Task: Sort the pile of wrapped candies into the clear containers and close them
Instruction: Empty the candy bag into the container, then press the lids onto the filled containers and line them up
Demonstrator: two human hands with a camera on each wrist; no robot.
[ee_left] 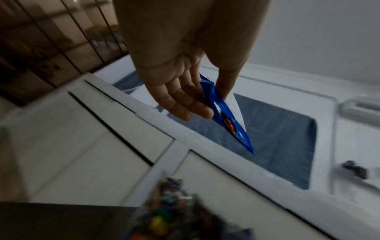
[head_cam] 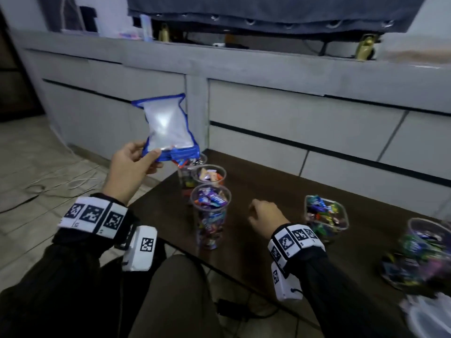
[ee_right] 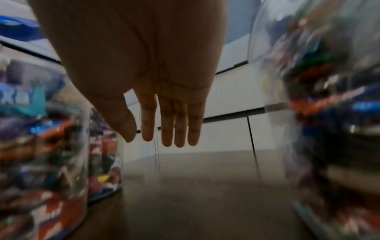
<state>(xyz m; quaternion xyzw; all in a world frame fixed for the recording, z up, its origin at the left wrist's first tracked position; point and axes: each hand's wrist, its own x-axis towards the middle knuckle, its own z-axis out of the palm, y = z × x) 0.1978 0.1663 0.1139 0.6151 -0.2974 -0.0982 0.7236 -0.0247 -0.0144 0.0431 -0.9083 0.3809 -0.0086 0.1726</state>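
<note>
My left hand [head_cam: 136, 159] pinches the lower corner of a blue-edged clear plastic bag [head_cam: 166, 128], upended above the far clear cup [head_cam: 189, 172]. A red-wrapped candy [ee_left: 229, 124] sits at the bag's mouth. Thumb and fingers [ee_left: 191, 104] clamp the blue edge [ee_left: 226, 116]. Two more clear cups [head_cam: 210, 175] [head_cam: 211, 215] full of wrapped candies stand in front. My right hand [head_cam: 266, 215] hovers over the dark table [head_cam: 256, 186] between the cups and a square clear container [head_cam: 325, 217]; its fingers [ee_right: 170, 126] hang straight and hold nothing.
A round clear container [head_cam: 424, 250] of mixed candies stands at the table's right end, with white lids [head_cam: 429, 315] below it. Grey cabinet drawers [head_cam: 292, 123] rise right behind the table. Cables [head_cam: 48, 186] lie on the tiled floor at left.
</note>
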